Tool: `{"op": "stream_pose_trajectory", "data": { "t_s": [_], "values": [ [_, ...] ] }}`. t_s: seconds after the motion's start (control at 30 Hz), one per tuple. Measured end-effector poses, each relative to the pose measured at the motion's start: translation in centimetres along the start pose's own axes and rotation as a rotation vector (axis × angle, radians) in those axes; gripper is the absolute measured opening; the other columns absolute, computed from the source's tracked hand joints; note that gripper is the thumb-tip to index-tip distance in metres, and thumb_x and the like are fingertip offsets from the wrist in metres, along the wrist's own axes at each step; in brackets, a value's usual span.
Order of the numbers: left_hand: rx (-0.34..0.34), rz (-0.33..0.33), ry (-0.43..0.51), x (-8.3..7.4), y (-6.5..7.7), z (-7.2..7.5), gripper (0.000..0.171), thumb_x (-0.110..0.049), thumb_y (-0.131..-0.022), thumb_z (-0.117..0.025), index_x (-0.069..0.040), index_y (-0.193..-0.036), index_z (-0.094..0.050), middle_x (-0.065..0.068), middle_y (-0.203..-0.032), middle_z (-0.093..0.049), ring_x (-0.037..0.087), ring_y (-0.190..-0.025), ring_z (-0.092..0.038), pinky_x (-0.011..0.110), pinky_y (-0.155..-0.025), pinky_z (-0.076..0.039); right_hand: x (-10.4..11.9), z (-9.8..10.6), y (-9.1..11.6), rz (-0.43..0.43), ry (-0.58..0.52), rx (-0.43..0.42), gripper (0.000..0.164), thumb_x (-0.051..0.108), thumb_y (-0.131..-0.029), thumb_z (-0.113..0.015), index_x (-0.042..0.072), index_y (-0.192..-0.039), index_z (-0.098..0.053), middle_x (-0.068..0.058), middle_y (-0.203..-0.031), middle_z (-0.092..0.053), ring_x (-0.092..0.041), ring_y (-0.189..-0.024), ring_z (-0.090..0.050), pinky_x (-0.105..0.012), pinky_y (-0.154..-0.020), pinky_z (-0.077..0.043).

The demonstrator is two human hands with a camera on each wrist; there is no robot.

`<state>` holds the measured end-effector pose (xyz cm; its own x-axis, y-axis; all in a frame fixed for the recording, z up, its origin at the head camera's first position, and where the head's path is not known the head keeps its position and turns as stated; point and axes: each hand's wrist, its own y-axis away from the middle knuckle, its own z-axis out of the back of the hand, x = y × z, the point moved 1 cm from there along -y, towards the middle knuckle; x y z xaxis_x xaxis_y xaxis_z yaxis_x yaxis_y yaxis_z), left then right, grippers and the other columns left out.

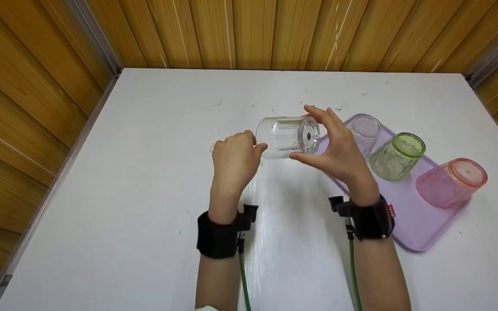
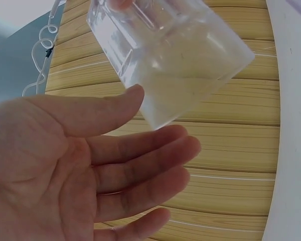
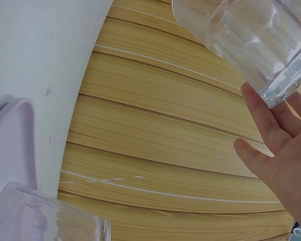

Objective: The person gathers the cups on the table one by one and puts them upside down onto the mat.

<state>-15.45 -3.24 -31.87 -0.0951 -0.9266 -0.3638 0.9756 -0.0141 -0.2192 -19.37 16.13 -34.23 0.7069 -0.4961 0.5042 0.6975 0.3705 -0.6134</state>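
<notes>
A clear drinking glass (image 1: 281,136) lies on its side in the air above the table, its mouth toward my left hand and its thick base to the right. My right hand (image 1: 339,149) grips it near the base, thumb on the near side and fingers on the far side. At the mouth end is my left hand (image 1: 236,157), its thumb tip right at the rim. The left wrist view shows that hand (image 2: 90,155) with loosely extended fingers beside the rim of the glass (image 2: 180,60). In the right wrist view the glass (image 3: 256,40) slants above the right fingers.
A purple tray (image 1: 409,216) sits on the right of the white table (image 1: 145,194). On it stand upside-down glasses: a clear one (image 1: 365,131), a green one (image 1: 396,157) and a pink one (image 1: 450,183). Wood-patterned walls (image 1: 253,34) border the table.
</notes>
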Motion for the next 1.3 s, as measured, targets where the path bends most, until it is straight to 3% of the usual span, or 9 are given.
{"op": "stream_pose_trajectory", "data": {
  "t_s": [0.27,0.53,0.93,1.3],
  "values": [
    [-0.044,-0.032,-0.014,0.01,-0.03,-0.11,0.026,-0.03,-0.083,-0.064,-0.004,-0.087,-0.068,0.008,-0.079,-0.068,0.027,-0.073,-0.065,0.039,-0.067,-0.047,0.2,0.15,0.0,0.003,-0.016,-0.016,0.086,0.024,-0.058,-0.086,0.003,-0.131,-0.045,-0.01,-0.11,-0.061,-0.022,-0.108,-0.053,-0.037,-0.111,-0.018],
    [-0.004,-0.021,-0.021,-0.15,-0.16,-0.23,0.028,-0.031,-0.084,-0.063,-0.005,-0.09,-0.068,0.008,-0.084,-0.069,0.027,-0.077,-0.065,0.041,-0.069,-0.047,0.29,0.33,0.03,0.017,-0.011,-0.013,0.084,0.024,-0.059,-0.085,0.002,-0.13,-0.045,-0.01,-0.122,-0.056,-0.022,-0.112,-0.052,-0.036,-0.111,-0.017],
    [-0.022,-0.035,-0.028,-0.39,-0.23,-0.29,0.027,-0.032,-0.084,-0.063,-0.006,-0.091,-0.069,0.008,-0.086,-0.07,0.027,-0.08,-0.065,0.04,-0.071,-0.046,0.54,0.66,-0.07,0.024,-0.037,-0.037,0.083,0.021,-0.06,-0.085,0.001,-0.129,-0.046,-0.009,-0.123,-0.056,-0.022,-0.113,-0.052,-0.036,-0.11,-0.019],
    [-0.078,-0.076,-0.039,-0.54,-0.21,-0.37,0.024,-0.03,-0.083,-0.065,-0.008,-0.09,-0.069,0.007,-0.083,-0.07,0.026,-0.076,-0.066,0.038,-0.068,-0.046,0.85,0.82,-0.07,0.055,-0.02,-0.054,0.082,0.024,-0.059,-0.085,-0.001,-0.127,-0.047,-0.009,-0.12,-0.058,-0.021,-0.111,-0.053,-0.037,-0.11,-0.02]
  ]
}}
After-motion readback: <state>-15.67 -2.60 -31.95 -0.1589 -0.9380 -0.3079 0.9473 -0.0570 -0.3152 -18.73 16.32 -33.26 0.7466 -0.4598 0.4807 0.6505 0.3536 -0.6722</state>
